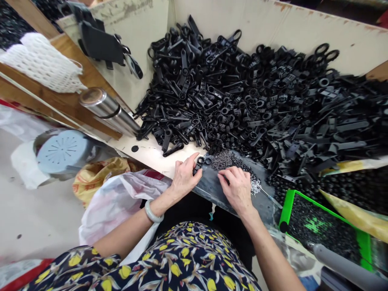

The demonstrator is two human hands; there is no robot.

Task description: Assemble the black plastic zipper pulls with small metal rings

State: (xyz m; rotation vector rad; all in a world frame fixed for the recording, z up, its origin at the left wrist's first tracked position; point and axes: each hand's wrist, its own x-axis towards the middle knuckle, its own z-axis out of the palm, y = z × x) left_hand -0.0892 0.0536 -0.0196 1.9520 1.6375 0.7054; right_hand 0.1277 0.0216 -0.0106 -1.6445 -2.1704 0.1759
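At the mat (211, 184), the left hand (185, 174) pinches a black part (198, 165), likely light, hard, best held by its sides. Right hand's (237, 186) grip: can't tell.

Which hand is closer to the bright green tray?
The right hand. It is to the left of the green tray, over the dark work surface. The left hand is farther left, on the right hand's other side from the tray.
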